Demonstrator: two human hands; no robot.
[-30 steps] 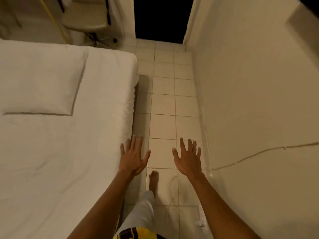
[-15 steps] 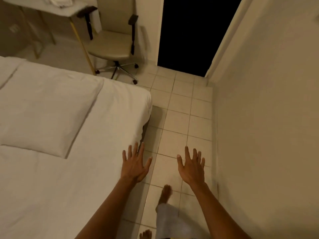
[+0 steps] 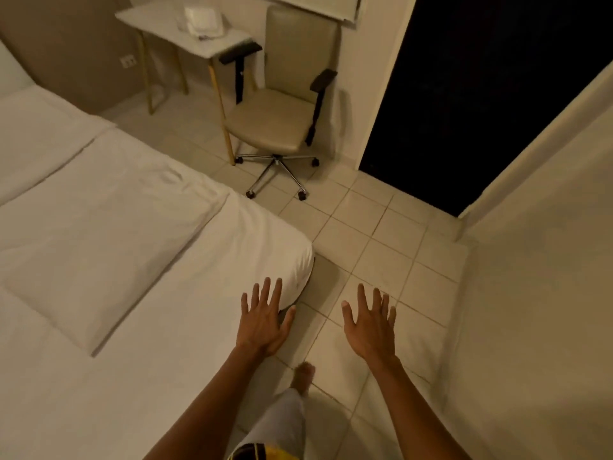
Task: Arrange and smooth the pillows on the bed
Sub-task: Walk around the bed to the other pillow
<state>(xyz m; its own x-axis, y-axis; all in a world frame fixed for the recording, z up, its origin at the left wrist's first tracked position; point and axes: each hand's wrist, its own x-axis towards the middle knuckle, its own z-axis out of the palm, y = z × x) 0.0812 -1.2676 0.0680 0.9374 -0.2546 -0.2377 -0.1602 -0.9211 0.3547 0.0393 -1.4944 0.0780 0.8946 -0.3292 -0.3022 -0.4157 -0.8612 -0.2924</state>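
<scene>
A white pillow [image 3: 109,227] lies flat on the white bed [image 3: 83,393], near the bed's right corner. A second white pillow [image 3: 36,141] lies beyond it at the far left, touching the first along one edge. My left hand [image 3: 265,322] hovers with fingers spread over the bed's right edge, to the right of the near pillow and holding nothing. My right hand [image 3: 371,323] is held out over the tiled floor, fingers apart and empty.
A beige office chair [image 3: 282,124] on castors stands past the bed's corner, beside a small white table [image 3: 185,31]. A dark open doorway [image 3: 471,94] is at the back right. A plain wall [image 3: 547,293] runs close along the right of the narrow tiled aisle [image 3: 374,247].
The view has lifted and swung left, bringing the chair, table and second pillow into sight. I have stepped forward along the aisle. Both hands stay open and spread.
</scene>
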